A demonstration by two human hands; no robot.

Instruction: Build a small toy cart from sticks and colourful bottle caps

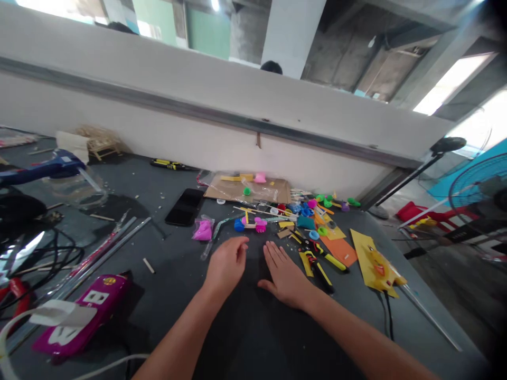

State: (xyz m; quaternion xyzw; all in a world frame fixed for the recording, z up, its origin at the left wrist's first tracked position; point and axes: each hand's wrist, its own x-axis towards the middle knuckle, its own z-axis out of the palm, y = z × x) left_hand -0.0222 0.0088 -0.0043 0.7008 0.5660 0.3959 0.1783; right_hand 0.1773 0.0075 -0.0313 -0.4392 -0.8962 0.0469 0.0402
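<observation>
My left hand is curled closed over the dark table; what lies inside its fingers, if anything, is hidden. To its right, my right hand lies flat with fingers stretched out and thumb apart, holding nothing. Just beyond both hands stands a small colourful assembly of clay and sticks: a blue lump, a pink lump and a yellow stick. A clear bag of pink clay lies beyond my left hand. Yellow-and-black pliers rest to the right of my right hand.
A black phone and cardboard lie farther back. Clay pieces and lids are heaped at right, near orange paper. A yellow glue gun rests by the right edge. At left sit a purple power strip and clear rods.
</observation>
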